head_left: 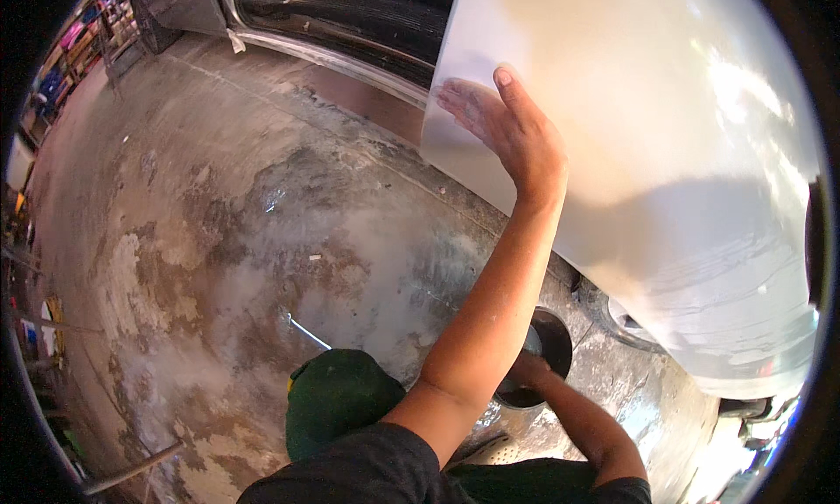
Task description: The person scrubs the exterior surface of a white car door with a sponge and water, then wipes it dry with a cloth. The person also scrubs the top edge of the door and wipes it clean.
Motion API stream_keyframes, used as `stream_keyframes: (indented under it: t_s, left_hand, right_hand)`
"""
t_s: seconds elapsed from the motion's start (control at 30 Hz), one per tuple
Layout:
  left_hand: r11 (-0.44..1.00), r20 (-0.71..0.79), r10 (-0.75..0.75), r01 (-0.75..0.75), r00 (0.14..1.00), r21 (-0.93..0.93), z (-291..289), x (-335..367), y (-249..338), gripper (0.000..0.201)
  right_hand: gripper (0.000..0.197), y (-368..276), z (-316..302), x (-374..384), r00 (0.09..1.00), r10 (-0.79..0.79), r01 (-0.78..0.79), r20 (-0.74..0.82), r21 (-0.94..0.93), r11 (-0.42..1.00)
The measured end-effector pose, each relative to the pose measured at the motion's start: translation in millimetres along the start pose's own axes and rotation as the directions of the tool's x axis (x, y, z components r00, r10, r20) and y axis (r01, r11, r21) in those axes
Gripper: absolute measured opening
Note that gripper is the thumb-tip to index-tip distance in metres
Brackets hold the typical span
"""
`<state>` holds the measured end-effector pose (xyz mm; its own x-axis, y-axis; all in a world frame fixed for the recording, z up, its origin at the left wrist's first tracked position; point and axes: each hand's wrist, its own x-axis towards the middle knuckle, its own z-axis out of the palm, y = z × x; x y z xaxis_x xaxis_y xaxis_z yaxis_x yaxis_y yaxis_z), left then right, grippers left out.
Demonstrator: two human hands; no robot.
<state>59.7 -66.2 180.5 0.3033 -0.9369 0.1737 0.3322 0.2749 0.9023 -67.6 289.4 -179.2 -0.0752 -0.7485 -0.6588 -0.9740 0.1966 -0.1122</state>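
My left hand (516, 135) is stretched out over the lower edge of a pale, whitish car panel (621, 93). Its thumb stands apart from the fingers, which look dusty, and nothing is in it. Whether the fingers touch the panel I cannot tell. Lower down, my right hand (528, 369) reaches into a round black bucket (560, 346) on the floor. The bucket's wall and my left forearm hide its fingers and anything in them. Brownish and grey patches show across the panel's surface.
An open doorway of the car with a metal sill (341, 62) lies at the upper left. The concrete floor (219, 241) is wet and blotched. A wheel (617, 316) shows under the panel. My green-clad knee (341, 399) and a perforated shoe (499, 451) are close by.
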Motion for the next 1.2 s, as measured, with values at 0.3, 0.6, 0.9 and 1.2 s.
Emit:
stream_keyframes:
  t_s: [0.3, 0.6, 0.9, 1.2]
  left_hand:
    - [0.986, -0.071, -0.161, 0.163, 0.984, 0.019, -54, 8, -89, 0.092]
    - [0.635, 0.053, -0.572, 0.483, 0.818, -0.602, -72, 23, -143, 0.09]
    - [-0.086, 0.249, -0.786, 0.3, 0.565, -0.95, -104, 32, -143, 0.1]
    - [-0.326, 0.248, -0.682, 0.018, 0.688, -0.945, -92, 24, -167, 0.105]
  right_hand:
    - [0.035, -68, -173, -72, 0.955, 0.081, -0.053, 0.284, -0.102, 0.993]
    - [0.045, -219, -444, -134, 0.662, -0.522, -0.186, -0.539, -0.792, 0.582]
    - [0.042, -277, -530, -39, 0.679, -0.726, -0.023, -0.111, -0.991, 0.13]
    - [0.041, -324, -462, 82, 0.852, -0.52, 0.058, 0.06, -0.998, -0.02]
